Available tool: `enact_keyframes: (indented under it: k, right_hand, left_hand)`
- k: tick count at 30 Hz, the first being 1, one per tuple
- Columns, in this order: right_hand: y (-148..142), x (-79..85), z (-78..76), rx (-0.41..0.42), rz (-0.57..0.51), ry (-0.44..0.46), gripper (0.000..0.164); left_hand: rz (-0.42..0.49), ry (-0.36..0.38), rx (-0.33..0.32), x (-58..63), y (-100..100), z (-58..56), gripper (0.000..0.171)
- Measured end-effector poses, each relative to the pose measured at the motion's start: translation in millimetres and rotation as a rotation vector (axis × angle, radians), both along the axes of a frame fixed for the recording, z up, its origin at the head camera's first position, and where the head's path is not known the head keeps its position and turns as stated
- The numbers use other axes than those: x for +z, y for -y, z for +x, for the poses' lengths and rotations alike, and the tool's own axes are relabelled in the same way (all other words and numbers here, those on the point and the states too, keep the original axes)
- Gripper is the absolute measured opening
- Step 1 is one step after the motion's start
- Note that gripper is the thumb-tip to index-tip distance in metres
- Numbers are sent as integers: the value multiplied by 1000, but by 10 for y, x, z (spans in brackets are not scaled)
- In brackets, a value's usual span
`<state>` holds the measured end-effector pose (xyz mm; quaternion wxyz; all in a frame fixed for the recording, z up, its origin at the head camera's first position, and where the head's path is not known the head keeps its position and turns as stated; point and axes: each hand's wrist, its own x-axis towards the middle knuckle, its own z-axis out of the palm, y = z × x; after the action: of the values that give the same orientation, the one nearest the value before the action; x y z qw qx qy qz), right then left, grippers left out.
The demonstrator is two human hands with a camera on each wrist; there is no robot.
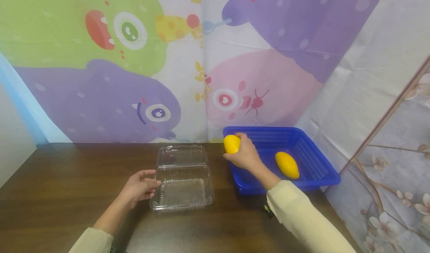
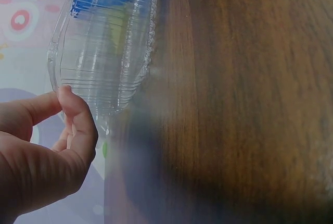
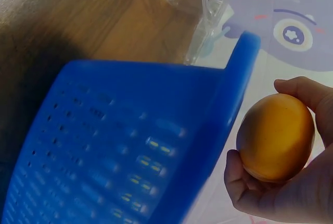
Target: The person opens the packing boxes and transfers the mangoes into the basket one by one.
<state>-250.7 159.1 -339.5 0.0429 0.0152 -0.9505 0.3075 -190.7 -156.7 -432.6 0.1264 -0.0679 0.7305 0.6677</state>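
A yellow mango (image 1: pixel 231 144) is gripped by my right hand (image 1: pixel 246 154) over the left rim of the blue plastic basket (image 1: pixel 322 174). In the right wrist view the fingers and thumb curl round the mango (image 3: pixel 276 138), just off the basket's edge (image 3: pixel 242 67). A second mango (image 1: pixel 287 165) lies inside the basket. My left hand (image 1: pixel 141 187) pinches the left rim of a clear plastic clamshell box (image 1: pixel 181 204), whose lid (image 1: pixel 182 156) is folded back. The left wrist view shows thumb and fingertip on the rim of the box (image 2: pixel 104 62).
The brown wooden table (image 1: pixel 67 193) carries the box and the basket, with the basket to the right. A cartoon-printed cloth (image 1: pixel 188 107) hangs behind the table, and a flower-patterned wall covering (image 1: pixel 386 193) stands close on the right.
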Motion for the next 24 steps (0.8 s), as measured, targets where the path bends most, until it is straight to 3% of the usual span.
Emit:
enact_keyframes:
  k: [24]
  right_hand:
    - [-367, -57, -45, -66, 36, 36, 85]
  left_hand:
    - [-11, 5, 4, 6, -5, 4, 63]
